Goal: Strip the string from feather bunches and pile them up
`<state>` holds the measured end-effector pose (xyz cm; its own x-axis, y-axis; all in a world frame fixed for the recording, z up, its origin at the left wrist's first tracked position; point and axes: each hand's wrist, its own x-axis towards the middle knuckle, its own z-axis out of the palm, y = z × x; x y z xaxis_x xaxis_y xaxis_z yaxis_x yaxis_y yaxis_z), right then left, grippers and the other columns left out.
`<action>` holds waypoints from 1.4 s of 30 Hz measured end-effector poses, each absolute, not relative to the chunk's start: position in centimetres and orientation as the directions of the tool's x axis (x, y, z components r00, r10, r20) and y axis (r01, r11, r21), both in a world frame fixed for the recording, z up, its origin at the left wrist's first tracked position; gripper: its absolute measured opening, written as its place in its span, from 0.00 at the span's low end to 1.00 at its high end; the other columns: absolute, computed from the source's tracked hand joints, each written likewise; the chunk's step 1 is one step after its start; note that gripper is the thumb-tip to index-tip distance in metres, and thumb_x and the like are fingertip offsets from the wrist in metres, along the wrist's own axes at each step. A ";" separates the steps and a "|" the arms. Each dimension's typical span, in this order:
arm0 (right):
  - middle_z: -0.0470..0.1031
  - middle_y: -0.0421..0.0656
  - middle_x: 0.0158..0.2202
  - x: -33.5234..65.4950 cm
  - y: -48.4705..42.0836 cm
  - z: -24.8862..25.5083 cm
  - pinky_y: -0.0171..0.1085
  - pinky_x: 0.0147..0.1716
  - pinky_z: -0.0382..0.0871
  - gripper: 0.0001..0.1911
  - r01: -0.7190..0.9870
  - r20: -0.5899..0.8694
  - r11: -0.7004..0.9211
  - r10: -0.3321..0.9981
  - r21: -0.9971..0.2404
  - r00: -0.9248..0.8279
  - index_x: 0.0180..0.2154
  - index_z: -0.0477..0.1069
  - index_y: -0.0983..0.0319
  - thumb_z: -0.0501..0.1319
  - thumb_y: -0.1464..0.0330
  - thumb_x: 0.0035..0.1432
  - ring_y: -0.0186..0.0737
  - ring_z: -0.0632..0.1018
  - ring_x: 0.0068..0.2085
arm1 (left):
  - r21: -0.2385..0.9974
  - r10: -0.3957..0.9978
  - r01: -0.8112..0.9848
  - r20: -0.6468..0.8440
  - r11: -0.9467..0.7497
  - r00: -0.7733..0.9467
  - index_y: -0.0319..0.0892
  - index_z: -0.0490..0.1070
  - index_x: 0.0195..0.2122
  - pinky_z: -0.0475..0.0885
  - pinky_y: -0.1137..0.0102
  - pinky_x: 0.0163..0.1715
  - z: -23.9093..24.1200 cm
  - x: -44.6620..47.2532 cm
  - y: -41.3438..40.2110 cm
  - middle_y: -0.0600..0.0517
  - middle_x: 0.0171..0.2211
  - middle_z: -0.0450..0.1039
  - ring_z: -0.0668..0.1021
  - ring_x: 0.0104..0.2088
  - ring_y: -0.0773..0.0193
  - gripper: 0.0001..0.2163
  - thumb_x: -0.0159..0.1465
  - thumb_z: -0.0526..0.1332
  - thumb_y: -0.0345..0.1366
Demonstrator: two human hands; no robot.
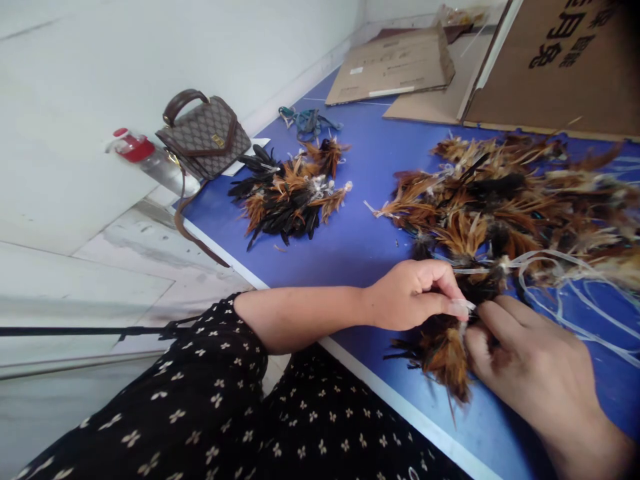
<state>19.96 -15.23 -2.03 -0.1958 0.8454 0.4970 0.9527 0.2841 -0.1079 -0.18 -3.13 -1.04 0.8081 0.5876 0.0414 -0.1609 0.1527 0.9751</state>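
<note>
My left hand (413, 293) pinches the pale quill ends of a small bundle of brown and black feathers (443, 353) near the blue table's front edge. My right hand (525, 370) grips the same bundle from the right, fingers curled round it. A white plastic string (550, 263) runs from the bundle across the table. Just beyond my hands lies a large heap of brown, orange and black feathers (510, 193). A smaller pile of feather bundles (290, 193) lies further left.
A brown patterned handbag (205, 133) and a red-capped bottle (145, 157) sit at the blue table's (360, 233) far left corner. Flattened cardboard (395, 63) and an open carton (555, 60) lie at the back. A teal cord (307, 121) lies near the wall.
</note>
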 end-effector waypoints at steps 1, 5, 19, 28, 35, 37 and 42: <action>0.63 0.40 0.29 19.9 -15.2 -2.1 0.41 0.30 0.52 0.14 0.955 0.492 0.282 0.848 -0.097 -0.200 0.30 0.61 0.56 0.58 0.67 0.71 0.40 0.68 0.31 | 0.979 0.588 -0.152 0.042 0.139 0.808 0.41 0.74 0.35 0.77 0.65 0.46 -1.0 -0.3 -3.1 0.50 0.35 0.82 0.83 0.39 0.65 0.15 0.64 0.78 0.43; 0.63 0.41 0.29 19.9 -15.2 -2.2 0.42 0.31 0.53 0.14 0.949 0.496 0.305 0.838 -0.083 -0.226 0.30 0.62 0.56 0.58 0.68 0.72 0.40 0.67 0.32 | 0.991 0.593 -0.120 0.059 0.064 0.803 0.41 0.74 0.33 0.77 0.66 0.43 -0.7 -0.6 -2.9 0.51 0.35 0.81 0.82 0.38 0.65 0.15 0.63 0.78 0.41; 0.74 0.40 0.36 20.2 -15.6 -0.7 0.38 0.32 0.67 0.06 0.709 0.477 0.498 0.841 -0.500 -0.255 0.41 0.71 0.57 0.65 0.73 0.71 0.36 0.76 0.33 | 0.996 0.453 0.051 -0.012 -0.074 0.891 0.39 0.80 0.35 0.76 0.71 0.40 0.3 -1.0 -2.3 0.53 0.32 0.81 0.79 0.33 0.70 0.06 0.63 0.75 0.33; 0.76 0.40 0.38 18.9 -15.7 -0.5 0.38 0.33 0.70 0.07 0.709 0.525 0.523 0.814 -0.474 -0.249 0.41 0.71 0.57 0.67 0.74 0.69 0.36 0.77 0.33 | 0.860 0.414 0.090 0.149 -0.503 0.898 0.38 0.83 0.37 0.78 0.70 0.43 -0.3 -0.7 -2.7 0.47 0.37 0.84 0.82 0.36 0.65 0.04 0.66 0.67 0.30; 0.81 0.48 0.55 19.5 -16.0 -0.2 0.42 0.47 0.80 0.15 0.736 0.551 0.467 0.820 -0.490 -0.154 0.57 0.77 0.58 0.66 0.71 0.71 0.46 0.84 0.50 | 0.947 0.431 0.036 0.111 -0.319 0.896 0.38 0.82 0.37 0.77 0.70 0.41 -0.3 -0.8 -2.4 0.48 0.36 0.84 0.81 0.35 0.67 0.04 0.66 0.71 0.33; 0.80 0.50 0.61 19.9 -15.9 -0.2 0.44 0.52 0.81 0.21 0.739 0.535 0.479 0.823 -0.473 -0.191 0.64 0.75 0.58 0.65 0.70 0.72 0.50 0.84 0.57 | 0.982 0.448 0.037 0.051 -0.185 0.893 0.38 0.83 0.37 0.77 0.71 0.41 -0.2 -0.8 -2.3 0.50 0.36 0.84 0.81 0.35 0.68 0.05 0.64 0.75 0.34; 0.83 0.45 0.51 20.3 -15.6 -0.2 0.40 0.46 0.81 0.13 0.737 0.533 0.488 0.821 -0.467 -0.206 0.56 0.79 0.56 0.66 0.71 0.73 0.42 0.85 0.46 | 0.999 0.453 0.036 -0.031 -0.004 0.891 0.39 0.82 0.35 0.76 0.72 0.40 -0.1 -0.9 -2.3 0.53 0.33 0.81 0.78 0.33 0.70 0.08 0.60 0.79 0.33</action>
<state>20.32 -15.61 -0.19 -0.2061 0.8205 0.5332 0.7374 0.4884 -0.4666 -0.90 -2.32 -0.11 0.8912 0.4526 -0.0305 0.0361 -0.0038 0.9993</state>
